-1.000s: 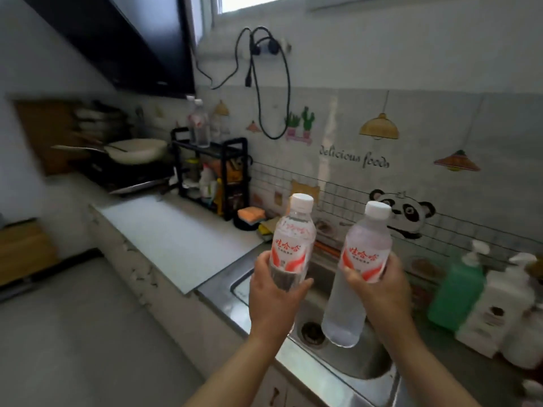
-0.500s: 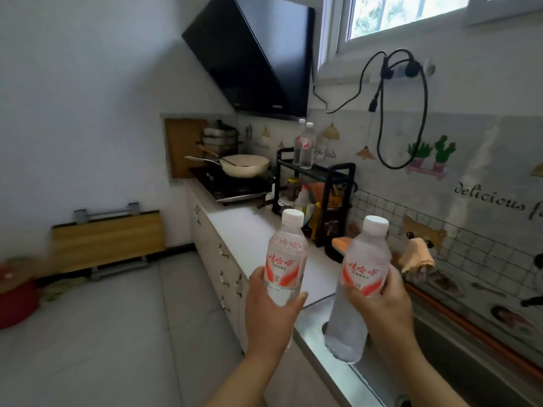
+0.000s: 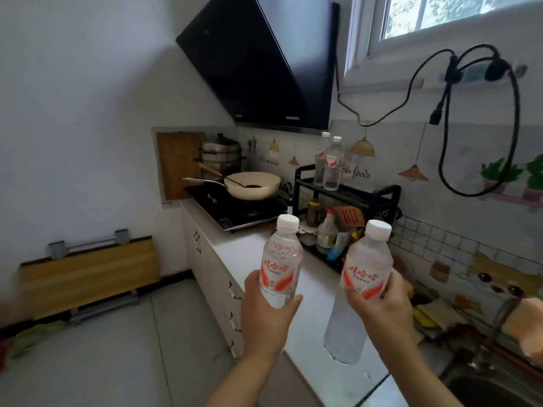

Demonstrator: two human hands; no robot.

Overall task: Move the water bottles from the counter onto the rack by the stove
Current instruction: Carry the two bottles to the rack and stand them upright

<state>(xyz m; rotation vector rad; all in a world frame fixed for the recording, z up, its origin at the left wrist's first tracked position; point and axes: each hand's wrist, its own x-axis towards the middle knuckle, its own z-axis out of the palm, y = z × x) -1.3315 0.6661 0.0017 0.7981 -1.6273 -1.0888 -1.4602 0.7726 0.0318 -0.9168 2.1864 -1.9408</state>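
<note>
Two held bottles (image 3: pixel 281 261), two bottles (image 3: pixel 329 165) on rack (image 3: pixel 367 193)

left-hand bottle (image 3: pixel 281 261): clear plastic, white cap, red-and-white label; upright, held in the air above the tabletop (image 3: pixel 305 292) edge.
right-hand bottle (image 3: pixel 364 277): same type, white cap on; tilted slightly, cap leaning right, held over the tabletop, base clear of it.
rack bottles (image 3: pixel 328 163): two of the same kind, upright, side by side on the rack's top shelf.
rack (image 3: pixel 367 196): black, two-tier, on the tabletop just right of the stove (image 3: pixel 235 210).
</note>
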